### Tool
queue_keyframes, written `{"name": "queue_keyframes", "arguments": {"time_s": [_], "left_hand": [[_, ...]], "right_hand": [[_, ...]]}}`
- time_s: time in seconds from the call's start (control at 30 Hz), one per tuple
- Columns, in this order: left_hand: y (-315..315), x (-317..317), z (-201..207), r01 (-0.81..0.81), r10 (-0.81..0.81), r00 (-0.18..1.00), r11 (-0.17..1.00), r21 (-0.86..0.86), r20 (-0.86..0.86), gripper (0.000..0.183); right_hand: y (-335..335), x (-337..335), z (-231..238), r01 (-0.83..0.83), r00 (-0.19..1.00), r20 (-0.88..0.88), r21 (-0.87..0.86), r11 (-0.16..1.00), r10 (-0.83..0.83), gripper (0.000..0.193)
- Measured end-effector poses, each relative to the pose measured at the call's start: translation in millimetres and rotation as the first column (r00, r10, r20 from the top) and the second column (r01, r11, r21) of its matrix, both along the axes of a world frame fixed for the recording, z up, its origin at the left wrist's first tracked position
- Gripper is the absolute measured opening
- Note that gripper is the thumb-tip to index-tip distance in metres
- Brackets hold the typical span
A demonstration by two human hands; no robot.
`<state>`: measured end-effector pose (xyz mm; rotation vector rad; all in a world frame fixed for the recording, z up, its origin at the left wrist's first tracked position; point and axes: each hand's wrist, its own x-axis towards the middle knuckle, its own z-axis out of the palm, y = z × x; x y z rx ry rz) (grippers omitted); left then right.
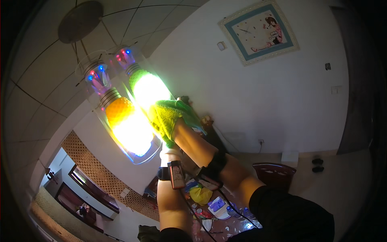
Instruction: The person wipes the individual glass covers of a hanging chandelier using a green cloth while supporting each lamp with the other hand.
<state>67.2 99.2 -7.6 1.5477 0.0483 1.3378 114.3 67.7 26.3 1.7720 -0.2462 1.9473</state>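
Overhead hangs a pendant lamp with clear cylindrical glass shades (pixel 98 105); two show plainly. Inside one is a glowing yellow bulb (pixel 121 109), in the other a glowing green bulb (pixel 141 78), and small red and blue lights shine near their tops. A green fuzzy cloth (pixel 165 117) lies against the lower end of the green-lit shade. My right hand (pixel 178 126) is wrapped in this cloth, closed on it, its fingers hidden. Just below the cloth, near the shade's lower end, my left hand (pixel 169 154) is washed out by glare; its fingers cannot be made out.
The lamp hangs by rods from a round ceiling plate (pixel 80 22). Below stands a dark red table (pixel 229 226) with bottles, a yellow bag (pixel 200 195) and a purple-and-white pack (pixel 217 205). A chair back (pixel 275 174) rises beyond it. A framed clock (pixel 260 32) hangs on the wall.
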Motion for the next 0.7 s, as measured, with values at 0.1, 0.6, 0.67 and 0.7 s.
{"name": "queue_keyframes", "arguments": {"time_s": [0.1,0.6,0.67,0.7], "left_hand": [[-2.2,-4.3,-0.6,-0.007,0.007,1.0,1.0,-0.022,0.0,0.043],[-16.8,1.3,10.4,0.098,-0.106,0.992,0.989,-0.108,-0.071,0.042],[-14.6,-15.1,23.5,0.113,-0.115,0.993,0.989,-0.095,-0.01,0.045],[-6.6,-6.9,23.9,0.159,-0.158,0.987,0.982,-0.1,0.019,0.047]], "right_hand": [[8.7,-8.7,-1.1,-0.15,0.986,-0.062,0.071,0.986,0.154,0.036],[9.3,7.7,2.2,0.212,0.975,0.063,0.052,0.976,-0.215,0.037],[4.4,-6.4,8.0,0.283,0.952,0.104,0.065,0.957,-0.289,0.036],[8.4,2.3,4.7,0.357,0.924,0.124,0.065,0.932,-0.362,0.035]]}}
